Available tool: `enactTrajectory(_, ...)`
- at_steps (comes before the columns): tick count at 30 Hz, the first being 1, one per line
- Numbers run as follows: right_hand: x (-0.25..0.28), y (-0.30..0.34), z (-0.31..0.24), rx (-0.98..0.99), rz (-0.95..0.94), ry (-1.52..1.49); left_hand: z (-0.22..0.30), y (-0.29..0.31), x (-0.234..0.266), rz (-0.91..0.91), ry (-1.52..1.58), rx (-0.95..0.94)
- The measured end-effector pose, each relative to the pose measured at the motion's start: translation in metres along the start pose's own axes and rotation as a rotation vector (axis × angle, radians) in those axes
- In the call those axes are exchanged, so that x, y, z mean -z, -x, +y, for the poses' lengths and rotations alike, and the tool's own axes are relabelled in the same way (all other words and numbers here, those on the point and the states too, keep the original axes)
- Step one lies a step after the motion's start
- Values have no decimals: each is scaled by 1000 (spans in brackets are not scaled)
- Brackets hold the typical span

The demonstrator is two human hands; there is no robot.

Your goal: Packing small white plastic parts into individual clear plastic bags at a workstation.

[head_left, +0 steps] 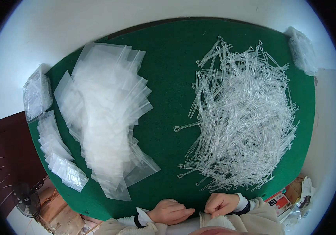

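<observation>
At the near edge of the green table, my left hand (171,211) rests with its fingers folded together, and nothing shows in it. A short gap to the right, my right hand (219,204) is curled into a loose fist with nothing visible inside. Just beyond it lies a broad heap of thin clear plastic sticks with heart-shaped loop ends (246,113). Ahead of my left hand spreads an overlapping pile of clear flat plastic bags (107,105). Neither hand touches the heap or the bags.
A row of smaller clear bags (56,147) runs down the left edge of the green tabletop (168,86). Clear plastic boxes stand at the far left (37,96) and far right (303,51). A black fan (26,199) and cardboard (56,207) sit below at left.
</observation>
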State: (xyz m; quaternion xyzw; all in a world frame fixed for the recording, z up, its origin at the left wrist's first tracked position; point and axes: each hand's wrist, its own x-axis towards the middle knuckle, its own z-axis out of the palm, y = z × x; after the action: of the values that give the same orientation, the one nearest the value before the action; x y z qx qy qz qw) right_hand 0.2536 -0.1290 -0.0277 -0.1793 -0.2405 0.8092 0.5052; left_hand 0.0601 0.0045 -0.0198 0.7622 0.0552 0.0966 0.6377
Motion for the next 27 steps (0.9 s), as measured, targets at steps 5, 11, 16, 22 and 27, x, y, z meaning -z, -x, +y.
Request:
enactTrajectory(5,2,-2,-1,10,-12,39,-1,0,0,9,37,2)
enactTrajectory(11,1,-3,0,13,-29,59,-2,2,-1,11,29,-7)
enactTrajectory(16,-2,-1,1,-4,-4,46,-1,2,-2,13,61,4)
enactTrajectory(22,5,-6,-6,10,-26,55,-3,-3,2,-12,24,-6)
enactTrajectory(27,-3,-4,-1,12,22,17,-1,2,-3,0,19,12)
